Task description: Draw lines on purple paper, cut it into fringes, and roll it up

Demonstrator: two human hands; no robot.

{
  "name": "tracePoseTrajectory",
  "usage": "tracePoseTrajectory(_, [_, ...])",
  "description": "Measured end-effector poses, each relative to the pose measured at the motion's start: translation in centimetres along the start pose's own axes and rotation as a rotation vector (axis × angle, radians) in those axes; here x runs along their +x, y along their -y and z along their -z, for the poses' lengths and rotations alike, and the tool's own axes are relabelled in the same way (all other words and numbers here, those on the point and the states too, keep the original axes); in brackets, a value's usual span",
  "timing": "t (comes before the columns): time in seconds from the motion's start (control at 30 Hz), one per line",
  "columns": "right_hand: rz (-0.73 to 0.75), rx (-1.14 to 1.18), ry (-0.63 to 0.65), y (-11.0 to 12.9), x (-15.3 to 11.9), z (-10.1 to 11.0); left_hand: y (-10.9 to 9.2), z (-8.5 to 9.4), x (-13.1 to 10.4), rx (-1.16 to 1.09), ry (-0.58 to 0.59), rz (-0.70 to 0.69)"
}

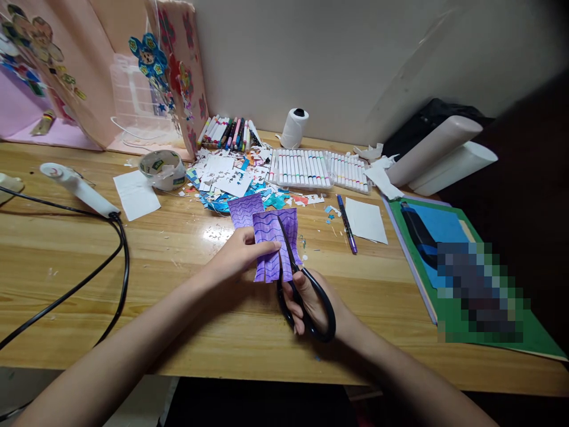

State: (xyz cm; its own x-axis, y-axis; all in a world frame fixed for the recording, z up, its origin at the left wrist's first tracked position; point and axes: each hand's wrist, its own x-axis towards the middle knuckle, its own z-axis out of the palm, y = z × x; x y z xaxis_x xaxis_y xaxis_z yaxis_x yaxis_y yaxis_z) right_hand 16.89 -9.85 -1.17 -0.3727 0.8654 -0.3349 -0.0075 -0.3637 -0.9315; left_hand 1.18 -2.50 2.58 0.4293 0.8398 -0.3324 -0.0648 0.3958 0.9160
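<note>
My left hand [242, 254] pinches purple paper [265, 228] marked with dark wavy lines, the thumb lying across its front. Slits run up from the lower edge of the paper, leaving narrow strips. My right hand [306, 299] grips the black-handled scissors [317, 317], with fingers through the loops. The blades point up and away, at the right part of the paper, and one blade shows in front of it. Part of the purple paper extends behind, to the upper left and to the right.
Paper scraps [229, 175], a tape roll [162, 170] and marker trays [302, 168] lie behind my hands. A glue gun [80, 190] with black cables is at left. A purple pen [347, 224], white paper [367, 220] and a green board [471, 320] are at right.
</note>
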Motion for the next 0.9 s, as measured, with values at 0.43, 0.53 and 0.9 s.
tracePoseTrajectory(0.43, [-0.053,0.053,0.179,2.2,-0.5,2.0,-0.2,1.4,1.2,-0.041,-0.24,-0.11])
tracePoseTrajectory(0.53, [0.011,0.139,-0.041,2.5,0.5,3.1,0.0,1.5,1.3,-0.083,-0.22,-0.136])
tracePoseTrajectory(0.9, [0.259,-0.122,-0.377,3.1,1.8,3.9,-0.3,0.4,0.0,0.154,0.121,-0.072])
